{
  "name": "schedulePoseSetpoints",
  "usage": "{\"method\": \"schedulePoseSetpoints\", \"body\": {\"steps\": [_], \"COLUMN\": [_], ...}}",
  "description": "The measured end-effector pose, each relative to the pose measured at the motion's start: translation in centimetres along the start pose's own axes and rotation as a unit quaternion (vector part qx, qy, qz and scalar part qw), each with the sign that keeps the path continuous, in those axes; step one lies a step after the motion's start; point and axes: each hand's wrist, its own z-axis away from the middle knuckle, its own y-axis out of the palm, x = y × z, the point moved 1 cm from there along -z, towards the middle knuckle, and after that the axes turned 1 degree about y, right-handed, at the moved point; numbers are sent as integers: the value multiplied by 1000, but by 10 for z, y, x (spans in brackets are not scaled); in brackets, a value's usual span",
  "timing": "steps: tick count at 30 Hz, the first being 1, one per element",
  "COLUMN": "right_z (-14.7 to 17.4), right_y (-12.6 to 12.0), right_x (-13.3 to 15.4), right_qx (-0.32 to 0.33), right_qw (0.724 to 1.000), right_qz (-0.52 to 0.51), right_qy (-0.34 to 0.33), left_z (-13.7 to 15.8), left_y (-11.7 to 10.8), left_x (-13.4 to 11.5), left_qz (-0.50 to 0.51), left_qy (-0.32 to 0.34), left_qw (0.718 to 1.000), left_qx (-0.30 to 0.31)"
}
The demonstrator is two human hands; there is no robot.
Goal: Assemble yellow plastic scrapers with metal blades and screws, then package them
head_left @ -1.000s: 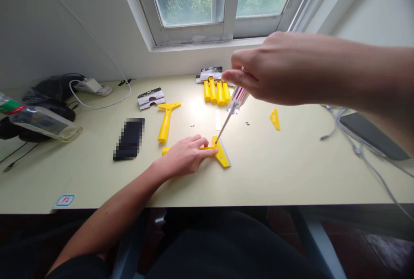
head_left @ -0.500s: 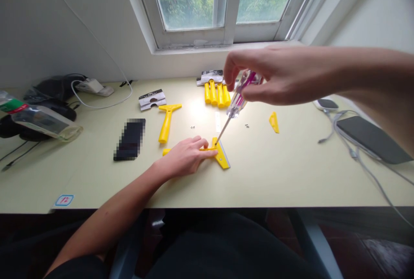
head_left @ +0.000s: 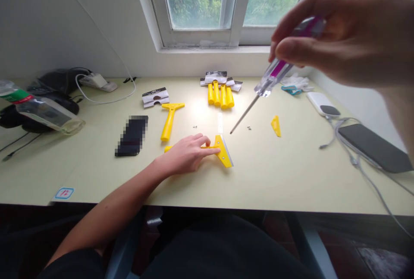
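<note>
My left hand is closed around the handle of a yellow scraper lying on the table, its index finger stretched toward the head. A metal blade edge and two screws show on that head. My right hand grips a screwdriver with a clear and purple handle, raised, its tip apart from the scraper. Beyond the scraper head lies a pale flat blade strip. Small screws lie to its right and more small screws to its left. A yellow blade cover piece lies farther right.
Another yellow scraper handle lies beside a dark phone. Several yellow handles lie near the wall with black-and-white packaging. A plastic bottle is at left. Cables and a dark pad are at right.
My right hand has lifted the screwdriver off the scraper head and moved up and right. My left hand still holds the scraper. The view has shifted slightly.
</note>
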Motion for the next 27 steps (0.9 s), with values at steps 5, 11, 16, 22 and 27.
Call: {"method": "schedulePoseSetpoints", "body": {"steps": [5,11,16,22,27], "right_z": [19,41,48,52,56], "right_y": [20,52,63,60,59], "right_x": [-16,-32,-42,-42,-38], "right_qx": [-14,-40,-33,-38,-52], "right_qw": [997,990,993,995,994], "right_qz": [-82,-132,-112,-97,-95], "right_qy": [7,-31,0,-8,-28], "left_z": [0,-3,-2,-2,-2], "left_y": [-1,4,5,4,3], "left_x": [3,0,0,0,-1], "left_qz": [-13,-4,-8,-9,-5], "left_qy": [-8,-10,-9,-12,-12], "left_qw": [1000,1000,1000,1000,1000], "left_qx": [-5,12,12,18,17]}}
